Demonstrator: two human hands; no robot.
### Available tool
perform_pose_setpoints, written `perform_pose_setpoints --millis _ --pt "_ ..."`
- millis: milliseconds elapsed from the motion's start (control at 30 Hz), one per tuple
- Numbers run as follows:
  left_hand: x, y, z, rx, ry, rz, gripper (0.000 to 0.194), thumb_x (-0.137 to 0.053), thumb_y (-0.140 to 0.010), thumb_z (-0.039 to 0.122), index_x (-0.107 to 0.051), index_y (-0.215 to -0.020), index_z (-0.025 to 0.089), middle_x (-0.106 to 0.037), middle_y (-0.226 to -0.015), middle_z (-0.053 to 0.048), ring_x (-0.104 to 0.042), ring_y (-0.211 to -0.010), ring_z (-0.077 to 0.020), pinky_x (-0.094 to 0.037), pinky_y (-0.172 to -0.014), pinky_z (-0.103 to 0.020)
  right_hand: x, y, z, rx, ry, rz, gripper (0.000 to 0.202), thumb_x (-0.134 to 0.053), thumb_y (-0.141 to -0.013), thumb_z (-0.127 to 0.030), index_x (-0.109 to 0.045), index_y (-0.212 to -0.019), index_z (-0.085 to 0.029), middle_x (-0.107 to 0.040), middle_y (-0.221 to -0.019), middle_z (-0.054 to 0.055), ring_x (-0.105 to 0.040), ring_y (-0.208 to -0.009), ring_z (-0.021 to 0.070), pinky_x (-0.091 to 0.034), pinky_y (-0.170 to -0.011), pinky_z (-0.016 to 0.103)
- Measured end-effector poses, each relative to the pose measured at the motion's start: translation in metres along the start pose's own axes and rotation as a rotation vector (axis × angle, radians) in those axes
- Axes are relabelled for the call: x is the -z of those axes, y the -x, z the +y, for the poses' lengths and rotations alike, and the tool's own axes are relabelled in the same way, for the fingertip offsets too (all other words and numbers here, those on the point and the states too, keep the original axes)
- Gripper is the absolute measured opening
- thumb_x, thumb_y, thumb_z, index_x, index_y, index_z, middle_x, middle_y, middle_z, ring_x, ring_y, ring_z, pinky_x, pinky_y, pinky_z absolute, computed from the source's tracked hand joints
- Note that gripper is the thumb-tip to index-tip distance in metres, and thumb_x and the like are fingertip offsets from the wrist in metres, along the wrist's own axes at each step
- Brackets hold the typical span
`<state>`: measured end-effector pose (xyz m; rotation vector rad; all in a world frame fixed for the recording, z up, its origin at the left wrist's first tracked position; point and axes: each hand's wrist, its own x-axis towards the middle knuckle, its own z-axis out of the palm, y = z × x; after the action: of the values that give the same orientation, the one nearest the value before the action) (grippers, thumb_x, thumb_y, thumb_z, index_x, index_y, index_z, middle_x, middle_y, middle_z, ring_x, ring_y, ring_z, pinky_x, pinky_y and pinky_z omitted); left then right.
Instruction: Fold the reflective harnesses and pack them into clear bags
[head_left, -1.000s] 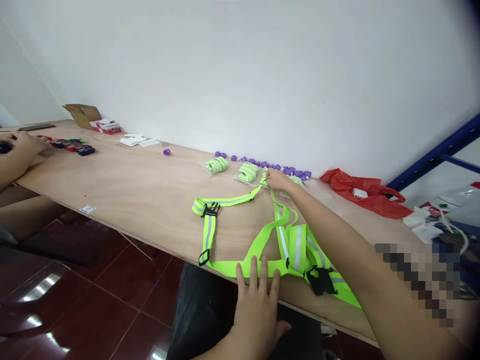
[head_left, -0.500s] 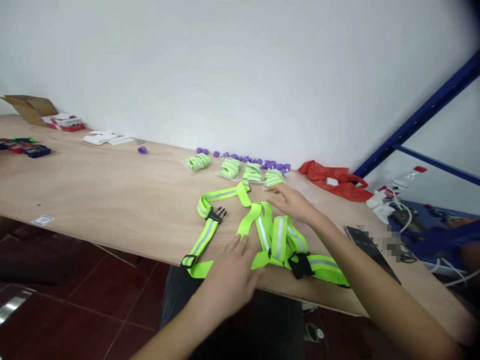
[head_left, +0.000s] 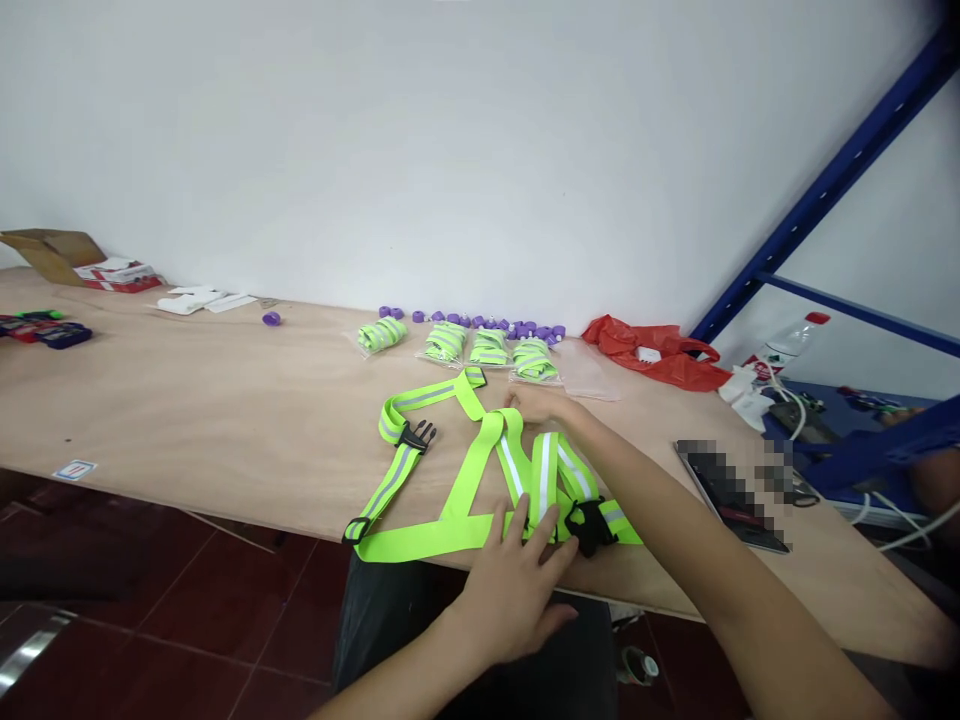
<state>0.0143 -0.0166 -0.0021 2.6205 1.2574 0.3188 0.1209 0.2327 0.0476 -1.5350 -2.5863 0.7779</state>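
Observation:
A neon-green reflective vest (head_left: 469, 480) made of grey-striped straps lies spread at the table's front edge. My left hand (head_left: 514, 590) is open, its fingers spread over the lower strap. Behind the upper strap loop, my right hand (head_left: 536, 403) has its fingers curled together against the strap; the fingertips are partly hidden. A black pronged buckle half (head_left: 414, 437) lies on the left strap. Another black buckle (head_left: 589, 527) sits at the lower right, near my left fingertips. Beyond the vest lie several clear bags of folded green straps, one bag (head_left: 534, 360) closest to my right hand.
Several purple rolls (head_left: 487, 322) line the wall. To the right are a red plastic bag (head_left: 652, 352), a bottle (head_left: 787, 345), a dark flat device (head_left: 727, 495) and a blue metal frame (head_left: 825, 200). An open cardboard box (head_left: 52, 252) stands far left on the wooden table (head_left: 225, 420).
My left hand has moved right along the lower strap and spread its fingers. My right hand has moved left to the upper strap loop and curled its fingers. The view has shifted slightly.

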Motion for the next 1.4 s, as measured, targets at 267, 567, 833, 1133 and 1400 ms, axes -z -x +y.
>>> perform_pose_setpoints --millis 267,567,833,1133,1400 --pt "0.012 0.004 0.001 -0.015 0.005 -0.009 0.067 -0.040 -0.097 0.060 -0.032 -0.155 0.026 -0.015 -0.166 -0.008 -0.015 -0.150 -0.0437 -0.021 -0.118 -0.064 0.007 -0.006 -0.008 0.146 -0.015 -0.083 0.006 -0.064 -0.068 -0.018 -0.064 -0.062 -0.017 -0.064 -0.061 0.000 -0.057 -0.066 0.0165 -0.042 -0.058 0.024" --pt "0.001 0.000 0.000 -0.005 -0.027 -0.004 0.068 -0.048 -0.094 0.059 -0.037 -0.152 0.026 -0.017 -0.166 -0.006 -0.019 -0.149 -0.0429 -0.022 -0.118 -0.062 0.031 0.008 0.022 -0.013 -0.086 -0.048 0.010 -0.060 -0.072 -0.019 -0.057 -0.062 -0.018 -0.054 -0.051 -0.001 -0.053 -0.048 0.0134 -0.040 -0.048 0.024" --pt "0.062 0.033 -0.045 0.124 0.216 0.342 0.037 -0.045 -0.098 0.030 -0.056 -0.134 0.027 -0.057 -0.142 -0.007 -0.050 -0.133 -0.0254 -0.035 -0.116 -0.046 0.014 0.105 0.036 0.116 -0.090 0.402 0.028 -0.065 -0.083 -0.048 -0.060 -0.087 -0.021 -0.069 -0.089 0.005 -0.064 -0.083 0.0209 -0.051 -0.075 0.033" --pt "0.097 0.012 -0.142 0.732 -0.184 0.074 0.046 -0.055 -0.091 0.045 -0.053 -0.124 0.014 -0.061 -0.119 -0.018 -0.059 -0.112 -0.0357 -0.050 -0.086 -0.041 -0.053 0.205 0.067 0.170 0.059 0.226 0.039 -0.067 -0.084 -0.047 -0.070 -0.120 -0.032 -0.061 -0.137 0.009 -0.058 -0.125 0.0321 -0.050 -0.102 0.051" --pt "0.116 0.024 -0.203 0.564 0.471 0.385 0.038 -0.058 -0.087 0.036 -0.060 -0.119 0.015 -0.068 -0.113 -0.010 -0.066 -0.097 -0.0255 -0.052 -0.091 -0.040 -0.069 0.227 0.091 0.164 0.287 0.356 0.044 -0.057 -0.089 -0.052 -0.066 -0.130 -0.036 -0.066 -0.130 0.009 -0.065 -0.114 0.0332 -0.056 -0.093 0.050"
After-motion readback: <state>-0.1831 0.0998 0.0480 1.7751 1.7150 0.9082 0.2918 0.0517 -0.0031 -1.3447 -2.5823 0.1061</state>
